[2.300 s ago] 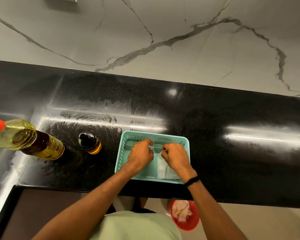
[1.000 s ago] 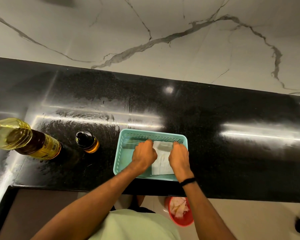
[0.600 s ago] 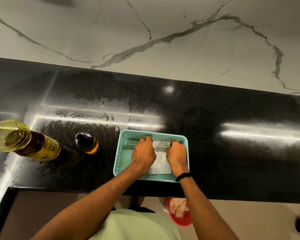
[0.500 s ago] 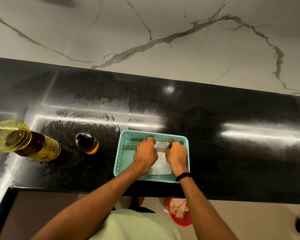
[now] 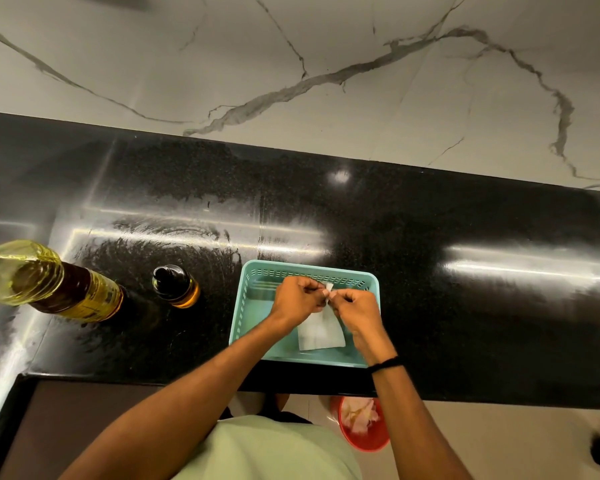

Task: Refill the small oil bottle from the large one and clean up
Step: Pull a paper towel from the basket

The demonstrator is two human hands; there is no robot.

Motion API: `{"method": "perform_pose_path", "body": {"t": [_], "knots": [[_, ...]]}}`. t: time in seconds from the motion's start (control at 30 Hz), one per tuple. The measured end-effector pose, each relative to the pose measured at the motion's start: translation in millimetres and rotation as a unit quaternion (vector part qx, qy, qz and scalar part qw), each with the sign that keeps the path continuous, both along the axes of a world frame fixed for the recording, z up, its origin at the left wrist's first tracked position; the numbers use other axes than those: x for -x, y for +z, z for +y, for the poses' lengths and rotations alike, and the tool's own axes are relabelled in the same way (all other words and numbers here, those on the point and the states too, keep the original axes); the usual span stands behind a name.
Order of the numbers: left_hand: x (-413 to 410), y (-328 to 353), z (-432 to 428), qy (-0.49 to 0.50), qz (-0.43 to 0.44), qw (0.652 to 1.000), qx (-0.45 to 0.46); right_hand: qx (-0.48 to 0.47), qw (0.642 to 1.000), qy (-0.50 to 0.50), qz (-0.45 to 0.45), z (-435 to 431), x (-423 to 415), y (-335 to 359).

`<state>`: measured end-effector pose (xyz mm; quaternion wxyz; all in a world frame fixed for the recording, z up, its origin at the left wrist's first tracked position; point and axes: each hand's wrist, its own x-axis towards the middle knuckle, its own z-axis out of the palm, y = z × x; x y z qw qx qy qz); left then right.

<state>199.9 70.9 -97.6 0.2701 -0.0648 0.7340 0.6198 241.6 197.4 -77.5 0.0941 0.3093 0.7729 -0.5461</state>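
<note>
Teal basket sits at the counter's near edge, and a white tissue lies partly in it. The left hand and right hand both pinch the tissue's top edge, fingers curled, lifting it above the basket floor. The large bottle stands upright at far left with its red cap on. The small bottle stands just right of it, dark cap on, amber oil showing. Judgement: the refill looks done, since both bottles are closed and set aside. Cleanup is in hand. Streaks show on the counter near the bottles, so wiping probably remains. A red bin on the floor holds crumpled paper.
</note>
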Motion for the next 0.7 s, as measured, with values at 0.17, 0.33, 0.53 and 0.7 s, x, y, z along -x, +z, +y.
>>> {"method": "perform_pose_path", "body": {"t": [0.17,0.33,0.53,0.7], "knots": [[-2.6,5.0,-0.9,0.032,-0.052,0.996,-0.066,0.092,0.995,-0.047,-0.003,0.2,-0.2,10.5],[-4.8,0.6,-3.7,0.022,-0.017,0.998,-0.063,0.118,0.992,-0.049,0.002,-0.9,-0.8,11.3],[-2.4,-1.5,-3.2,0.006,0.013,1.0,-0.021,0.036,0.999,-0.012,0.006,-1.3,1.0,7.0],[0.4,0.7,-6.1,-0.011,0.016,0.999,-0.035,0.064,0.998,-0.024,0.005,-1.6,0.4,3.5]]}}
